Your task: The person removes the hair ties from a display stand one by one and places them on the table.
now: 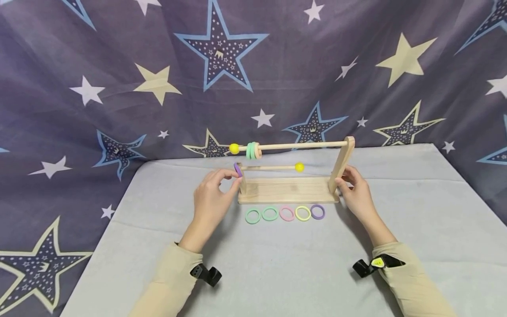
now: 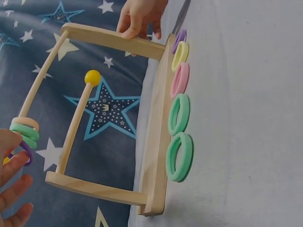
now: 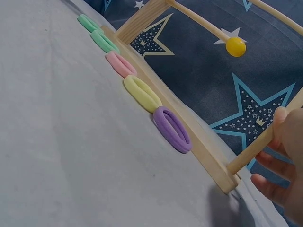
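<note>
My left hand point(image 1: 214, 193) pinches a purple hair tie point(image 1: 237, 170) between thumb and fingers. In the left wrist view that hair tie point(image 2: 27, 154) is close to the yellow ball end of the upper rod; I cannot tell whether it is around it. The upper rod point(image 1: 301, 145) of a wooden stand carries green hair ties point(image 1: 251, 150) and a peach one point(image 1: 258, 150) near its ball. My right hand point(image 1: 356, 191) grips the stand's right upright point(image 1: 341, 165) between thumb and fingers. A lower rod point(image 1: 273, 167), tipped with a yellow ball point(image 1: 299, 167), bears no hair tie.
In front of the stand's base point(image 1: 289, 189) several hair ties lie in a row: two green point(image 1: 253, 223) point(image 3: 105, 41), a pink point(image 3: 121, 64), a yellow point(image 3: 142, 94) and a purple one point(image 3: 172, 129). A star-patterned cloth point(image 1: 253, 79) hangs behind the grey-covered table point(image 1: 285, 273).
</note>
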Demonstrator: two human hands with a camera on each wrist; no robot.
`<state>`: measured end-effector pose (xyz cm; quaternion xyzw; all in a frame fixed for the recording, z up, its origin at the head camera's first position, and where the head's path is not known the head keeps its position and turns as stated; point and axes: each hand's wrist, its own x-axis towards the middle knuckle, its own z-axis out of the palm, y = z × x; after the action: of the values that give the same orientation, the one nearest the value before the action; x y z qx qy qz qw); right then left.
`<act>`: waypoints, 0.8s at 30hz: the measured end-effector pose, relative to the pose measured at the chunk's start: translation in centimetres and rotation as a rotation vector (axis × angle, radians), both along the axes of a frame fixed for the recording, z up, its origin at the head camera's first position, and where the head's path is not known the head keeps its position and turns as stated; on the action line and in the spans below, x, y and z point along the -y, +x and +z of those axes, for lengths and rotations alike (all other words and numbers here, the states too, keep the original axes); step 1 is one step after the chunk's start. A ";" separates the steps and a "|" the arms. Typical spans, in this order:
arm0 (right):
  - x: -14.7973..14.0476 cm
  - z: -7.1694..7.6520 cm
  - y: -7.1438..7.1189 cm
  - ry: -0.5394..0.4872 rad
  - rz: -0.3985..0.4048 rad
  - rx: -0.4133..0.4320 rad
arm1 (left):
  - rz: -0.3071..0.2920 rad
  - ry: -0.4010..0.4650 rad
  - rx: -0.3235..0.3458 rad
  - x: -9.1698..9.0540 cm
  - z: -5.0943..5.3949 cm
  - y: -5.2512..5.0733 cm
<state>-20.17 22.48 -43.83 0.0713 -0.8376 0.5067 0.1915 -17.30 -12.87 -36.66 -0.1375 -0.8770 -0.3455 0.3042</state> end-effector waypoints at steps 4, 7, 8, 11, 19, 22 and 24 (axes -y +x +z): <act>-0.1 -0.1 0.1 -0.005 0.002 -0.019 | -0.040 -0.015 0.007 -0.3 -0.1 0.2; 0.0 -0.1 0.1 -0.005 0.003 -0.023 | -0.076 -0.033 0.007 -0.5 -0.3 0.2; 0.0 -0.1 0.1 -0.006 0.004 -0.022 | -0.090 -0.041 0.009 -0.5 -0.3 0.2; 0.1 -0.2 0.0 -0.009 0.005 -0.012 | -0.139 -0.065 0.037 -0.6 -0.6 0.2; 0.1 -0.2 -0.2 0.004 -0.006 -0.015 | -0.250 -0.141 0.126 -1.5 -1.1 -0.1; 0.0 -0.2 -0.2 0.006 -0.004 -0.019 | -0.275 -0.161 0.136 -2.0 -1.2 -0.1; 0.0 -0.2 -0.1 0.009 -0.004 -0.018 | -0.291 -0.177 0.144 -2.3 -1.2 -0.1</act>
<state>-20.28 22.48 -44.07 0.0750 -0.8383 0.5018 0.1997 -17.38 -10.56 -37.91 -0.2642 -0.8943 -0.3163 0.1741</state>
